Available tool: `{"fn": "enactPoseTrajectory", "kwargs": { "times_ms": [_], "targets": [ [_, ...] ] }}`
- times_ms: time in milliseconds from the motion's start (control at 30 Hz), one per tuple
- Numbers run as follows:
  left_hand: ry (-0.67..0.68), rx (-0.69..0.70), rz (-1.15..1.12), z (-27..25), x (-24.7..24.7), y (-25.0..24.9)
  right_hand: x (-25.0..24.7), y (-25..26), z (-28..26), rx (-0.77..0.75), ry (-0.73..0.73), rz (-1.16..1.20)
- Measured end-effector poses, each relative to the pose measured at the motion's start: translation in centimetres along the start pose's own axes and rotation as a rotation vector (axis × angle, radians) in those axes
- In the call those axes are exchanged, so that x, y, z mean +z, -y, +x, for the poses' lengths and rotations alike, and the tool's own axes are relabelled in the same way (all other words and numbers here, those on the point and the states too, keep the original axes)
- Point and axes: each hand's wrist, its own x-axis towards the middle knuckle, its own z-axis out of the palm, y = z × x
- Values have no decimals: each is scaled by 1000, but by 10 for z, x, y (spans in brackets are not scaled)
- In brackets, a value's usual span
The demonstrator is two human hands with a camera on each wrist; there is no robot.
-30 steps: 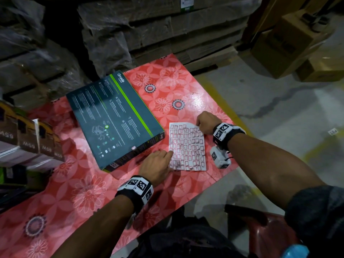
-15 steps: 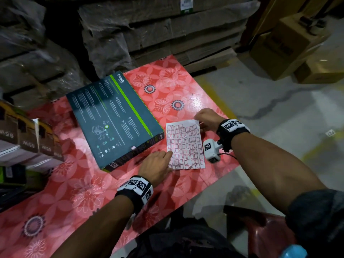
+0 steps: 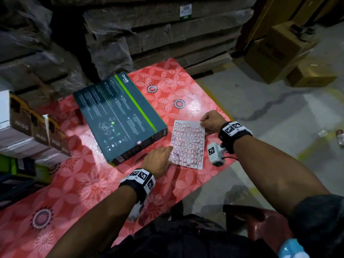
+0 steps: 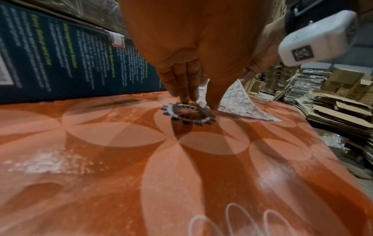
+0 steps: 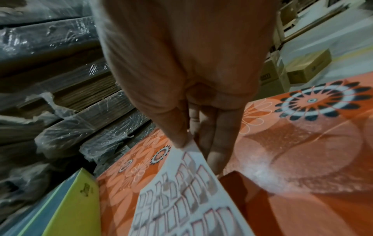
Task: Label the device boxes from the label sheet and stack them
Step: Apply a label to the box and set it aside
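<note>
From the head view we see the label sheet [image 3: 187, 144] mid-frame beside the device box [image 3: 119, 116], left hand [image 3: 158, 161] flat-fingered on its edge; only the right wrist view shows our right hand [image 5: 181, 79] pinching its corner.

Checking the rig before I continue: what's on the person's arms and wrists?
Both forearms are bare. Each wrist has a black band with white square-code tags. A white camera block with a black cable hangs under the right wrist. A dark sleeve covers the right upper arm.

red floral tablecloth [image 3: 93, 183], teal green-striped box [image 3: 115, 116], white red-outlined label sheet [image 3: 188, 144].
</note>
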Motion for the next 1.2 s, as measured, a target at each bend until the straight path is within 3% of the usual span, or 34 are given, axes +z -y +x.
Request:
{"fn": "enactPoseTrajectory", "kwargs": {
  "times_ms": [167,267,433,633,800,1200],
  "targets": [
    [21,7,-27,-9,-6,6,10,-14,-17,17,-141,-58],
    [23,16,-63,-17,-11,10,11,-26,-28,1,-142,-91],
    [9,20,-90,-29,-17,19,6,-46,-51,113,-272,-73],
    [-175,41,-53,-45,-45,22,18,-59,-83,111,-390,388],
    [-261,-12,18,-57,-76,41,52,-37,-115,45,-182,508],
    [-276,-381,51,-162,-76,128,191,30,-131,-46,239,233]
  ]
}}
